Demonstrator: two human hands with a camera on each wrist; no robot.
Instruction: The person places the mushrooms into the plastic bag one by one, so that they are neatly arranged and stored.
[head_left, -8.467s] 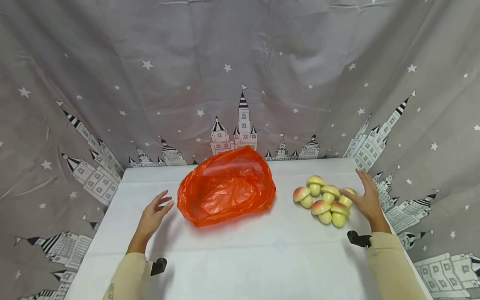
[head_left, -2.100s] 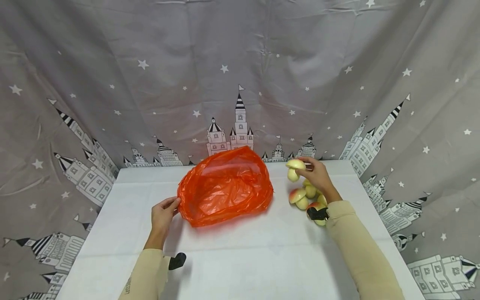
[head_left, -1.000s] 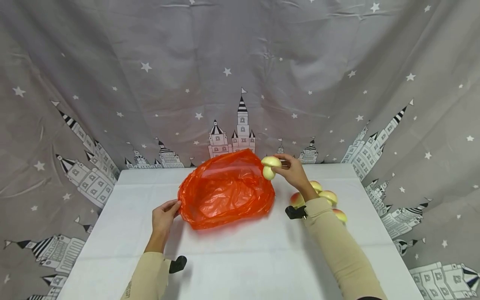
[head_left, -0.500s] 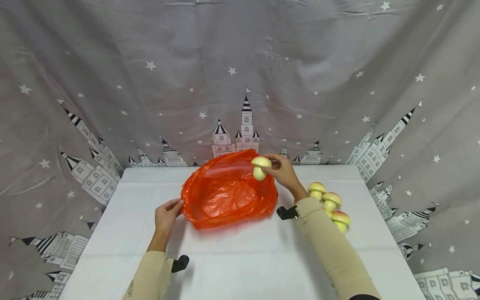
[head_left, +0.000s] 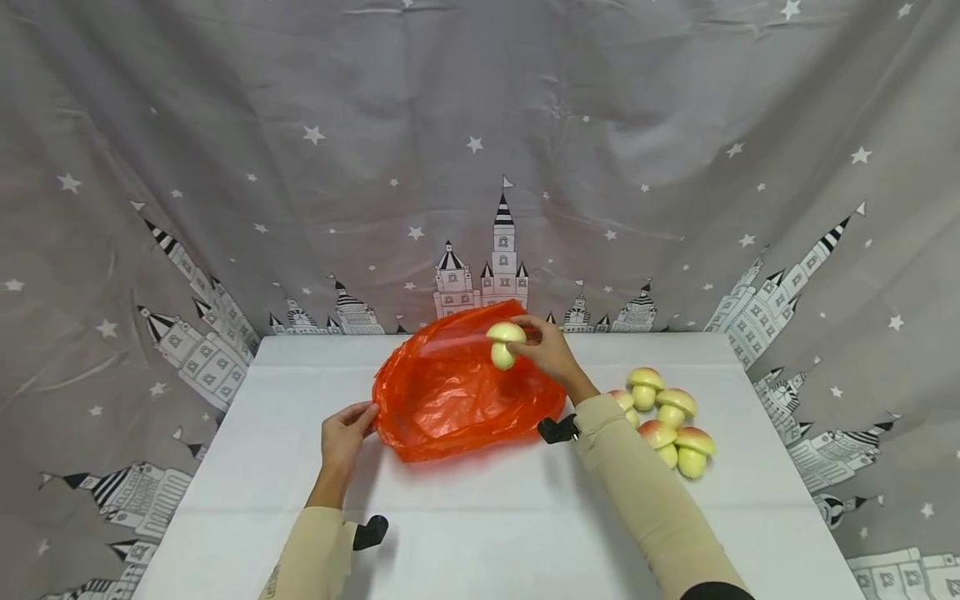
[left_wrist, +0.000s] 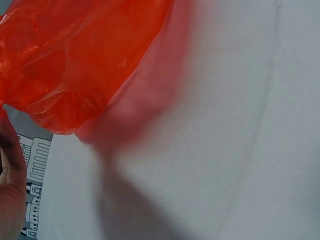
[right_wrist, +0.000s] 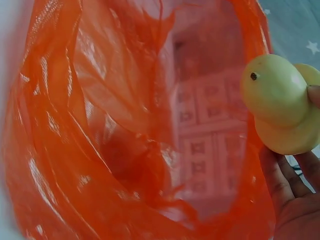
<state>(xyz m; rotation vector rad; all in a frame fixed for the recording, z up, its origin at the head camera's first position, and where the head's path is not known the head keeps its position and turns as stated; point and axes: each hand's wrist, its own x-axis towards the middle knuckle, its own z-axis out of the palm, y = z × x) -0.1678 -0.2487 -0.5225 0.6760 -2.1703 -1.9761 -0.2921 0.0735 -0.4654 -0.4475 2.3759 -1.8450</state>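
A red plastic bag (head_left: pixel 450 417) stands with its mouth wide on the white table (head_left: pixel 480 533). My left hand (head_left: pixel 345 437) pinches the bag's left rim between thumb and fingers; the left wrist view shows the hand (left_wrist: pixel 11 175) at the bag's edge. Over the right part of the bag's mouth, my right hand (head_left: pixel 551 354) holds a toy mushroom (head_left: pixel 504 343), pale yellow with a rounded cap. Seen from the right wrist, the mushroom (right_wrist: pixel 275 92) sits between thumb and fingers beside the bag's opening (right_wrist: pixel 125 100), stem end towards the camera.
Several more yellow toy mushrooms with reddish caps (head_left: pixel 675 404) lie grouped at the right of the table, one partly behind my right sleeve (head_left: pixel 637 475). A grey curtain (head_left: pixel 420 125) printed with castles and stars hangs behind the table.
My left hand has come to the bag and taken hold of its rim. My right hand has lifted a mushroom from the group and carried it left, over the bag's mouth.
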